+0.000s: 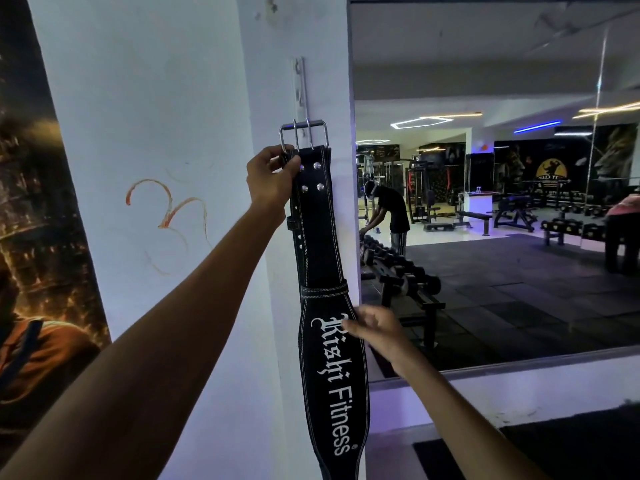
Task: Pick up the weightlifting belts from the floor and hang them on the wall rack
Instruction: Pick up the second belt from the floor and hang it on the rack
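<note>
Against white plaster, left hand fingers pinch stitched black leather belt; right hand loose.

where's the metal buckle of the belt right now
In the head view, the buckle sits upper centre against the white pillar, just below the wall rack and directly above the left hand.

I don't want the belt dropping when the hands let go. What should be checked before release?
1. Chrome buckle of the black leather belt raised to the white metal wall rack: ok.
2. Buckle actually caught on a hook: cannot tell; the hook is hidden behind it.
3. Left hand gripping the belt's top end: ok.
4. Right hand steadying the wide part: ok, its fingers touch the belt's edge.
5. Belt hanging straight down the white pillar: ok.
</note>
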Available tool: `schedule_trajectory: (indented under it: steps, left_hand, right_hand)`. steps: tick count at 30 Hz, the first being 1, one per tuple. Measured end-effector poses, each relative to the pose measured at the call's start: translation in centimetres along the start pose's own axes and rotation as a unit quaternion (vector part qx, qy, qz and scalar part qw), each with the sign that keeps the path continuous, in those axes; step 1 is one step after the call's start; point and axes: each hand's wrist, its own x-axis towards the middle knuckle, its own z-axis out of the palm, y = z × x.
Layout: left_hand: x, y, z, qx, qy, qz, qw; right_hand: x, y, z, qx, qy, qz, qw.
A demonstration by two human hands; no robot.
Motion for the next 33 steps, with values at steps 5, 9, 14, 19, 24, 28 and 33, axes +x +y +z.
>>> schedule_trajectory:
  steps: [5, 9, 14, 19, 24, 28, 33]
  left_hand:
    - [-0.2, 0.7, 0.7, 0.016, -0.007, 0.003, 1.0]
    - [-0.2, 0.7, 0.6, 0.018, -0.011, 0.006, 1.0]
    - [-1.2, -0.8, 0.2, 0.021, -0.015, -0.014, 1.0]
    - [-1.2, -1.2, 0.4, 0.013, -0.023, -0.01, 1.0]
    - [-1.7, -1.6, 0.9, 0.002, -0.03, -0.011, 0.999]
    - [-2.8, -2.1, 1.2, 0.005, -0.033, -0.019, 0.999]
    - [-3.4, -2.4, 0.4, 0.044, -0.047, 0.012, 0.998]
  right_hand:
    - [1.5, -4.1, 0.3, 0.065, 0.05, -0.055, 0.995]
    - [-0.9, 1.5, 1.1, 0.031, 0.031, -0.027, 0.999]
    - [-2.6, 6.0, 0.6, 0.005, -0.033, 0.06, 0.998]
    - [-0.1, -0.5, -0.6, 0.023, -0.012, 0.046, 0.999]
    - [5.3, -13.3, -0.7, 0.068, 0.1, -0.128, 0.984]
    - [8.9, -18.7, 0.3, 0.01, 0.141, -0.207, 0.968]
    - [10.5, -19.2, 0.6, 0.02, 0.167, -0.225, 0.96]
